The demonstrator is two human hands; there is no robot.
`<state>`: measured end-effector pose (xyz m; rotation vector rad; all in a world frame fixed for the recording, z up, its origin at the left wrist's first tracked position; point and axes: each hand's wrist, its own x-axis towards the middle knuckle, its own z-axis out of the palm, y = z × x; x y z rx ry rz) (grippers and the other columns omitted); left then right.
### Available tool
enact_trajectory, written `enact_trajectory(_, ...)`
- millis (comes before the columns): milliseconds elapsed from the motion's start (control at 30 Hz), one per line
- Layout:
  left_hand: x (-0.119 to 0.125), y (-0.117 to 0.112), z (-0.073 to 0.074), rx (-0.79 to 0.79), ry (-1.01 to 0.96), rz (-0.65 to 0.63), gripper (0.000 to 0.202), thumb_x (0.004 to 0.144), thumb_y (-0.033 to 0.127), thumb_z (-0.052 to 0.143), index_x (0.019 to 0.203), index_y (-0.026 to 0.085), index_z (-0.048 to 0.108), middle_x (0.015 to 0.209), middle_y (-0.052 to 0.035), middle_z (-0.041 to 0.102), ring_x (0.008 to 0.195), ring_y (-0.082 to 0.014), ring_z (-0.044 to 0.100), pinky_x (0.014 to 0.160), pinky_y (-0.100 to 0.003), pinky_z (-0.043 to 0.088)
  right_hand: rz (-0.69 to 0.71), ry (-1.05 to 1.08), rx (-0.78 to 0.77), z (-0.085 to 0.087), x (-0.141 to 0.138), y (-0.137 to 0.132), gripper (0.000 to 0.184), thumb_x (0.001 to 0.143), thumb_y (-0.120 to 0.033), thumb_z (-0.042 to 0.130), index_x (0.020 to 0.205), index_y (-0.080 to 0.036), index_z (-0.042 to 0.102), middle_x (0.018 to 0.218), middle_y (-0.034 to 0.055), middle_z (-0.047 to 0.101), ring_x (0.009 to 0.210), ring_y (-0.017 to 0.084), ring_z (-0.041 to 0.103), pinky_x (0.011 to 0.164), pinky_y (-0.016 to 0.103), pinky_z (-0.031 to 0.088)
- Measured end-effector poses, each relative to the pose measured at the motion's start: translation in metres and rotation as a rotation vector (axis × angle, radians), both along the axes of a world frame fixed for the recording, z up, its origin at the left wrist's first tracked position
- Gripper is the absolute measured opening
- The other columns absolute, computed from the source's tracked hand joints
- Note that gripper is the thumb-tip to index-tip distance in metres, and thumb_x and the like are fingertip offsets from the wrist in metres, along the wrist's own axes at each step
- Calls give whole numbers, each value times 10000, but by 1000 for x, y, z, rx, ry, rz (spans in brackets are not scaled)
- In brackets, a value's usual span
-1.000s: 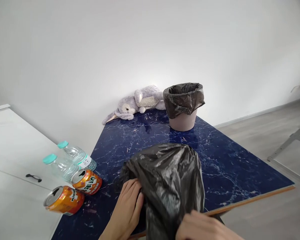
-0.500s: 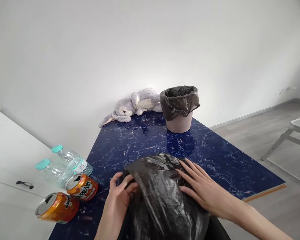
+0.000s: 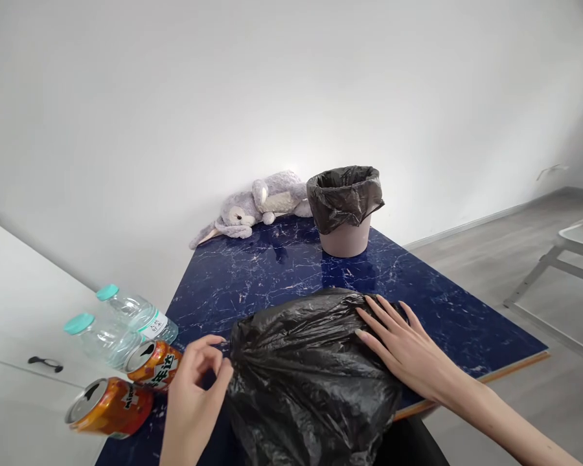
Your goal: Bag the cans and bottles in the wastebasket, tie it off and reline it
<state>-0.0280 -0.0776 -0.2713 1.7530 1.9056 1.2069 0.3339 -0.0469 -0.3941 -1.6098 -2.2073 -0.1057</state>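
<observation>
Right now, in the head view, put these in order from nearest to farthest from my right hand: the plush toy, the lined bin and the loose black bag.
1. Loose black bag: under the spread fingers of your right hand.
2. Lined bin: beyond the bag, toward the table's far end.
3. Plush toy: at the far end, left of the bin.

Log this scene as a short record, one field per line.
Left hand: fingertips of the left hand at the loose bag's gathered edge; pinch unclear
Right hand: the right hand lies spread on the bag
Loose bag: black plastic bag, crumpled
Surface: blue marble-patterned table
Bin: pinkish bin, black liner folded over its rim
Toy: grey plush toy, lying beside the bin
Drinks: two orange cans, two transparent bottles with turquoise caps
</observation>
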Motion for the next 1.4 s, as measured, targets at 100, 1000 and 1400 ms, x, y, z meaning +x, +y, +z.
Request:
enact_trajectory(100,-6,-2,14,317,333,107,294,927,437,643,1149,245,636,1143,-105,648,1082,-305,649,957,-455,541,-5,57,46,17,-2,-10,568,1121,-525,364,1596,-248,505,1718,63,354,1612,364,273,1262,658,338)
enact_trajectory(1000,14,78,-55,-81,858,-403,567,1094,517,411,1559,223,552,1591,-139,564,1515,-373,479,1226,-639,395,174,38,-41,-5,-29,16,682,1109,-608,339,1706,-292,249,1752,54,254,1624,334,240,1299,603,308)
enact_trajectory(1400,83,103,-70,-42,749,-554,680,1106,572,326,1689,222,307,1742,-111,306,1633,-337,220,1314,-631,243,42,35,-11,-1,-66,44,648,1121,-547,280,1641,-192,435,1709,103,372,1592,350,326,1295,603,278)
